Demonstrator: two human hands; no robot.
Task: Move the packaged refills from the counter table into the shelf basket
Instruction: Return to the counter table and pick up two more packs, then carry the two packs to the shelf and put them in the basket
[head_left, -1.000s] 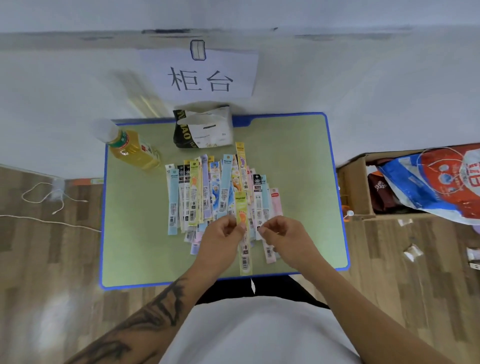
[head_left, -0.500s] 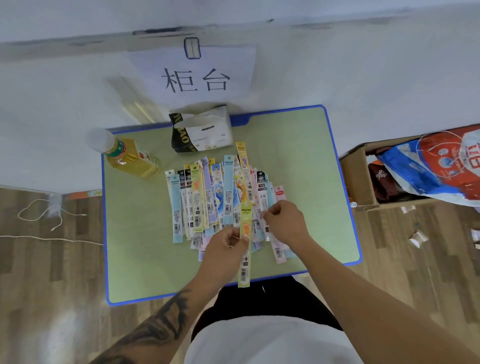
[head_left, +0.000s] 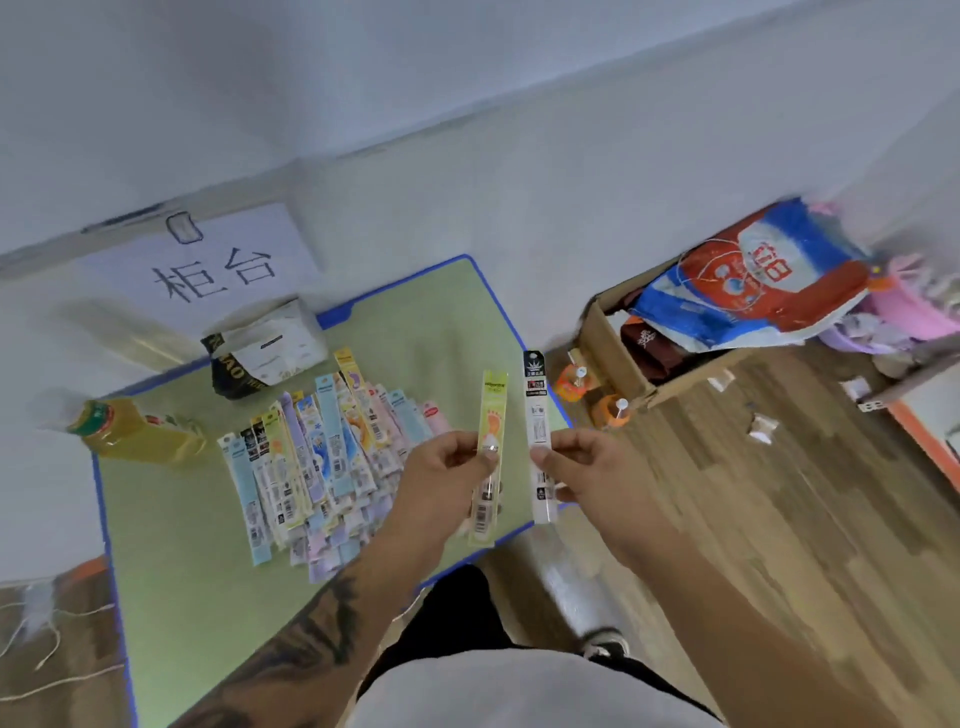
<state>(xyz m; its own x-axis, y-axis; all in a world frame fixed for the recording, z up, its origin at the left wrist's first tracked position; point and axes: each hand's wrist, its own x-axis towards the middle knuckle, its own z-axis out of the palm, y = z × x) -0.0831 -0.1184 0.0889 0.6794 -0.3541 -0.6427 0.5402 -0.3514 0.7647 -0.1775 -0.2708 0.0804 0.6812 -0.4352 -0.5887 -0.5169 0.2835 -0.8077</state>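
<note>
Several long packaged refills (head_left: 322, 457) lie in a fanned pile on the green counter table (head_left: 208, 561). My left hand (head_left: 441, 478) pinches a yellow-green refill pack (head_left: 492, 410) and holds it upright above the table's right side. My right hand (head_left: 587, 467) pinches a black-and-white refill pack (head_left: 536, 395) just beside it, also upright. Both packs are lifted off the table. No shelf basket shows in this view.
A yellow drink bottle (head_left: 135, 431) lies at the table's left; a black-and-white bag (head_left: 260, 353) sits at the back under a paper sign (head_left: 208, 270). A cardboard box (head_left: 618, 358) with a red-blue bag (head_left: 748, 280) stands on the wooden floor to the right.
Both hands have risen from the pile, each carrying one refill pack. The view has swung to the right, toward the cardboard box and floor.
</note>
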